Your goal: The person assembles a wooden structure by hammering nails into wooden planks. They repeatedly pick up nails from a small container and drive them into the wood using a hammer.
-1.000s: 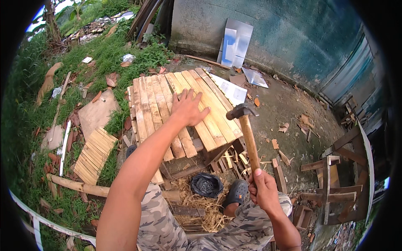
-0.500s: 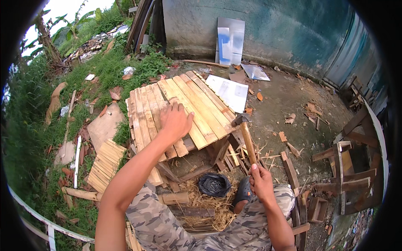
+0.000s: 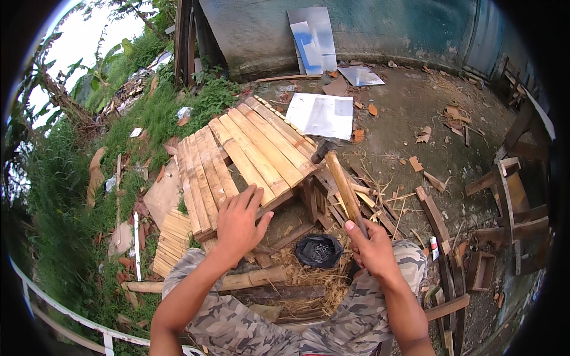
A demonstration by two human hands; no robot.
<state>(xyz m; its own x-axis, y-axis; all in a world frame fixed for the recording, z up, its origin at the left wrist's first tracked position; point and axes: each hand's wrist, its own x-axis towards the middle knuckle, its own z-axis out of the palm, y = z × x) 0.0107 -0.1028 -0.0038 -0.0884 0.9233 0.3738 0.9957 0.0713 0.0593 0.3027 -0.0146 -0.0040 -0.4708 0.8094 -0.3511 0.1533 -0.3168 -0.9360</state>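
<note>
Split bamboo slats (image 3: 261, 148) lie side by side on a low wooden frame in front of me. Between two groups of slats runs a dark gap. My left hand (image 3: 240, 222) is at the near edge of the slats by this gap, fingers stretched out and apart; whether it touches anything underneath is hidden. My right hand (image 3: 371, 246) is closed around the wooden handle of a hammer (image 3: 344, 187). The hammer's metal head points up and away, beside the right corner of the slats. Between my knees sits a black plastic bag (image 3: 319, 250) of nails.
A bamboo piece (image 3: 255, 277) lies across the ground near my legs, among shavings. Another bundle of slats (image 3: 172, 243) rests at left. Wooden offcuts (image 3: 436, 216) and a wooden frame (image 3: 504, 202) stand at right. White sheets (image 3: 320, 115) lie near the wall.
My left hand has slid back toward me off the slats' middle, and a gap between slats now shows. The hammer stays in my right hand. The view has shifted.
</note>
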